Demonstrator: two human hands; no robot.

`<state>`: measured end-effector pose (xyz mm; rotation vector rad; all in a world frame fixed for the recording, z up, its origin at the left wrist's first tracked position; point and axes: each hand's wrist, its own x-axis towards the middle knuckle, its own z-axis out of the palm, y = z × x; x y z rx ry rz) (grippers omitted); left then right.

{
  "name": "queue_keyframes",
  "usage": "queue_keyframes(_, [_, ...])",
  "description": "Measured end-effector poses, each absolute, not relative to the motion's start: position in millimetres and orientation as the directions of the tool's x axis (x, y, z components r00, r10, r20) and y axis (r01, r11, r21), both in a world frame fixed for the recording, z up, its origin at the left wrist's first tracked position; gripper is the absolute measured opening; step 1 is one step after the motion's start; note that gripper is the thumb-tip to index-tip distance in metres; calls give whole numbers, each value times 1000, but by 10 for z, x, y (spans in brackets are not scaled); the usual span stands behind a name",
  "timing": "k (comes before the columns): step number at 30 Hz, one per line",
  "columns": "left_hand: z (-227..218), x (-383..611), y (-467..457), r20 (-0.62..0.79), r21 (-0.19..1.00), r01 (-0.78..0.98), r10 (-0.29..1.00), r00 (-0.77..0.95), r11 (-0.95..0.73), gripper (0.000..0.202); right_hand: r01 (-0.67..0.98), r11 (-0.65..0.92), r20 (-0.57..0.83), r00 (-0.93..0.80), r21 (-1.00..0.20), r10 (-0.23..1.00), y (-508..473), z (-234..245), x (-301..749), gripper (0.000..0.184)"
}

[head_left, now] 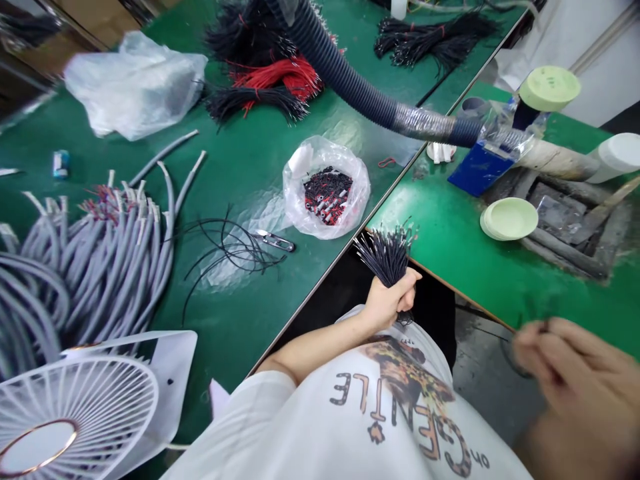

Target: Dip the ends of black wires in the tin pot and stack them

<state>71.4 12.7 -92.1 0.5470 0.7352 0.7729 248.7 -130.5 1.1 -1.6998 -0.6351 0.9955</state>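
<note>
Dark green table [280, 293], brighter table [443, 230], grey floor [483, 357]
Light glints on the first, left of the left fingers [407, 298]; the others lie to their right, floor lower.

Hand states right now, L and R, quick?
Left hand: closed around a bundle of black wires.
Right hand: closed, motion-blurred; apparently pinching a thin dark wire, though the blur leaves that unsure.

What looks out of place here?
The loose black wires beside the snips: they sprawl in a tangle, whereas the wire bundle in the left hand is gathered together. Nothing looks clearly spilled or damaged.
</note>
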Motion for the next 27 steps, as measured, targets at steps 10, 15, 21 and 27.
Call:
queue_keyframes(10, [-724, 677, 167, -389, 568, -279, 552, 738, 774, 56, -244, -362, -414, 217, -900, 884, -932, -677, 2042, 25])
queue_keyframes(15, [-711, 685, 186, -428, 596, -257, 572, 700, 761, 49, -130, -362, -383, 215, -923, 899, -969, -739, 1994, 24])
queue_keyframes(21, [-699, 698, 173, -433, 626, -255, 601, 672, 737, 47, 28, -343, -326, 243, -939, 913, -912, -648, 1953, 31])
queue_keyframes(27, [-694, 699, 181, -461, 642, -251, 627, 628, 724, 47, 73, -332, -307, 237, -940, 922, -882, -614, 1959, 31])
